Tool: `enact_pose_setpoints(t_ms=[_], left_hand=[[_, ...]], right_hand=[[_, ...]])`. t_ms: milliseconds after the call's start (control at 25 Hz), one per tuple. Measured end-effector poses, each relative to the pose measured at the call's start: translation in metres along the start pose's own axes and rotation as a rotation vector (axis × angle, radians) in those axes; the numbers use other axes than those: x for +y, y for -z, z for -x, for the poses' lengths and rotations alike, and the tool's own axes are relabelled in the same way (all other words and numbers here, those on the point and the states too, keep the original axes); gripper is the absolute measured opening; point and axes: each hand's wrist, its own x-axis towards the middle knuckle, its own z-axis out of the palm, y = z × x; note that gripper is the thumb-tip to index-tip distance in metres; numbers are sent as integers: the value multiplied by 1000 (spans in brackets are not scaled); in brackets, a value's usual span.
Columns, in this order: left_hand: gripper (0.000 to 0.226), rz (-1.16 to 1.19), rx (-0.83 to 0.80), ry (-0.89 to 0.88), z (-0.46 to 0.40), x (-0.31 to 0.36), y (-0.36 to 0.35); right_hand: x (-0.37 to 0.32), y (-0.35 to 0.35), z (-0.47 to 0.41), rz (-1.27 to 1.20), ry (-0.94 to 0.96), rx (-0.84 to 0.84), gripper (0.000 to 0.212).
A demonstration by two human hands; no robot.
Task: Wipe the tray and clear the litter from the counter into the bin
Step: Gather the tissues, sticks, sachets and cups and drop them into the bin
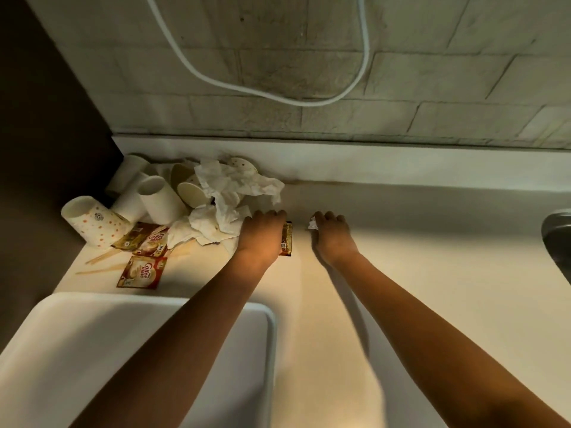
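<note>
Scrap (312, 224) seemingly at right fingers (321, 218)

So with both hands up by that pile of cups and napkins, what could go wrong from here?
1. The left hand is pressed on a brown sachet right beside the crumpled napkins; a sweep might scatter them.
2. The tipped paper cups lie loosely at the counter corner and could roll off.
3. The right hand pinches only a small paper scrap, which may slip. The thin wooden stirrers and creamer sachets are easily missed.
</note>
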Motion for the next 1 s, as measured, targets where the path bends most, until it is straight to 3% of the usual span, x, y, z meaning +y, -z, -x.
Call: enact_pose_setpoints(t_ms=[200, 320, 440, 560, 720, 880, 1000], left_hand=[[29, 201, 183, 4, 33, 12, -3], [22, 664, 264, 146, 67, 24, 9], [26, 1120, 152, 313, 96, 40, 28], [24, 1411, -21, 364, 133, 51, 38], [22, 1555, -154, 377, 180, 67, 48], [20, 1606, -228, 316, 220, 92, 58], [18, 1651, -266, 248, 245, 117, 61]], right_hand=[[-16, 36, 53, -526, -169, -13, 22], [-29, 55, 91, -634, -245, 64, 19], [-34, 67, 127, -733, -331, 131, 13], [-34, 77, 168, -816, -356, 176, 8], [-33, 87, 227, -966, -382, 216, 21], [-23, 92, 281, -1039, -429, 404, 15], [-10, 94, 316, -1050, -422, 503, 22]])
